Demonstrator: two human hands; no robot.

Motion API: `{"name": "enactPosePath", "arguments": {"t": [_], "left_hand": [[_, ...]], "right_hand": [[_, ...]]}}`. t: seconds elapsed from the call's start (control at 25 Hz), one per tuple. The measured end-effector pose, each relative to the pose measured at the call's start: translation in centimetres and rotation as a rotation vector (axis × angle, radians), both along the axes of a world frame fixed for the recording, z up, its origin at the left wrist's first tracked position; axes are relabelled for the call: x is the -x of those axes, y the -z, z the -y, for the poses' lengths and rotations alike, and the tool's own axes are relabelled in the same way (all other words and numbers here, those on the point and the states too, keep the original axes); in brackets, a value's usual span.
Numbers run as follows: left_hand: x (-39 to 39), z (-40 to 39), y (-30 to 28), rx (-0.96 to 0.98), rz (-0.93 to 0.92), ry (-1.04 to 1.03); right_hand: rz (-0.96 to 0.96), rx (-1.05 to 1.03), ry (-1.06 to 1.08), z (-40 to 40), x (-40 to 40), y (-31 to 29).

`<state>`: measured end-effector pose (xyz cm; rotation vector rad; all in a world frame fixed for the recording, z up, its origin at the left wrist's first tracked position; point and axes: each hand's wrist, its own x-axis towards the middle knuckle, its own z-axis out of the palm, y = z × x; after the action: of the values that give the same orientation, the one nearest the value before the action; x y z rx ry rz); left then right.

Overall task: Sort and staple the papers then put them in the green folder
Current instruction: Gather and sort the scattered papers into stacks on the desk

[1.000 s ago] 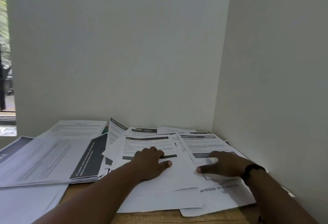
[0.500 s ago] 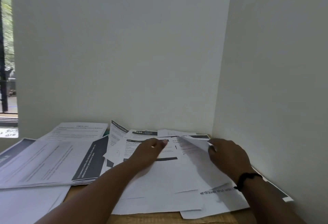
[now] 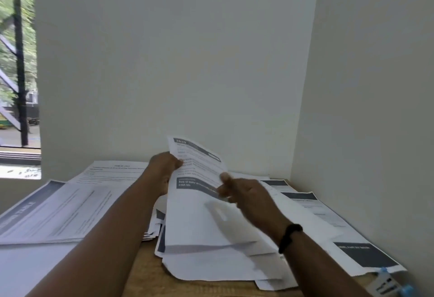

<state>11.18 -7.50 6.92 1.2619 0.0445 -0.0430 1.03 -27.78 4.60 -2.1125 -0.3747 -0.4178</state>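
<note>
A printed sheet (image 3: pixel 199 202) with dark header bars is lifted and tilted up above the paper pile in the middle of the desk. My left hand (image 3: pixel 164 167) pinches its left edge near the top. My right hand (image 3: pixel 244 193) holds its right edge, thumb on the printed face. Below it lie more loose white sheets (image 3: pixel 218 266), fanned and overlapping. The green folder and a stapler are not visible.
A stack of larger printed sheets (image 3: pixel 65 209) covers the left of the wooden desk (image 3: pixel 145 273). More papers (image 3: pixel 324 221) run along the right wall. A small white and blue object (image 3: pixel 389 285) sits at the near right corner. Walls close the back and right.
Both hands were pressing flat on the pile; they have since taken hold of one sheet and raised it off the pile, tilting it upward. The view has shifted slightly.
</note>
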Motion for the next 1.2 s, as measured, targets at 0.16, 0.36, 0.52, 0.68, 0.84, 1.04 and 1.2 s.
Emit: {"name": "enactPosePath", "arguments": {"t": [0.16,0.36,0.52,0.68,0.84,1.04,1.2], "left_hand": [[0.3,-5.4,-3.0,-0.126,0.046,-0.142],[-0.6,-9.8,1.7,-0.781,-0.018,-0.256],[-1.6,-11.7,4.7,-0.637,0.008,-0.293],[-1.5,-14.4,3.6,0.018,-0.081,-0.273],[0.1,-13.6,2.6,0.055,-0.034,-0.359],[0.0,-13.8,3.1,0.076,-0.05,-0.415],[-0.9,-14.4,3.9,0.045,-0.121,-0.421]], "right_hand": [[-0.228,0.137,0.366,3.9,-4.7,-1.0],[-0.556,0.389,0.392,3.6,-6.8,-0.1],[-0.486,0.597,0.436,3.0,-7.7,1.4],[-0.453,0.654,0.459,2.8,-8.3,2.3],[-0.47,0.539,0.445,3.3,-9.5,2.8],[-0.43,0.436,0.409,4.3,-10.6,3.2],[-0.347,0.264,0.389,5.6,-10.5,2.9]]}}
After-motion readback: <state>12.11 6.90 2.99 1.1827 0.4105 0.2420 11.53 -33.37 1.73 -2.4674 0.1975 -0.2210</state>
